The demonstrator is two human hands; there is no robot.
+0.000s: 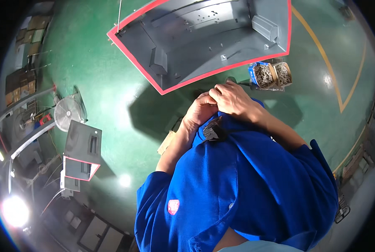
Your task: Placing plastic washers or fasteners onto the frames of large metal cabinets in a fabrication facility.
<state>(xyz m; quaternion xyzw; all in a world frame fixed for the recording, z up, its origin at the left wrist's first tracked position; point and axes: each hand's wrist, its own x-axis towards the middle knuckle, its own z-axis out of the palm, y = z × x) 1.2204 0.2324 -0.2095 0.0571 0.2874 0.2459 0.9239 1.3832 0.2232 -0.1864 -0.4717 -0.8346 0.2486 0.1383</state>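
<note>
From where I stand, the worker's left hand [201,110] and right hand [232,99] meet just before the blue work shirt [254,176], fingers curled inward and touching one another. I cannot tell whether anything is pinched between them. Just beyond, on the far side, lies the grey metal cabinet [206,42] with red-edged rim, open side up; right of the hands sits a blue carton [252,75] of small pieces [263,77].

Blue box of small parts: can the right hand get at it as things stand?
Probably yes: the blue box lies open-topped ahead and right of the right hand, with nothing visible blocking, though depth is unclear. The hand would first need to part from the left hand.
</note>
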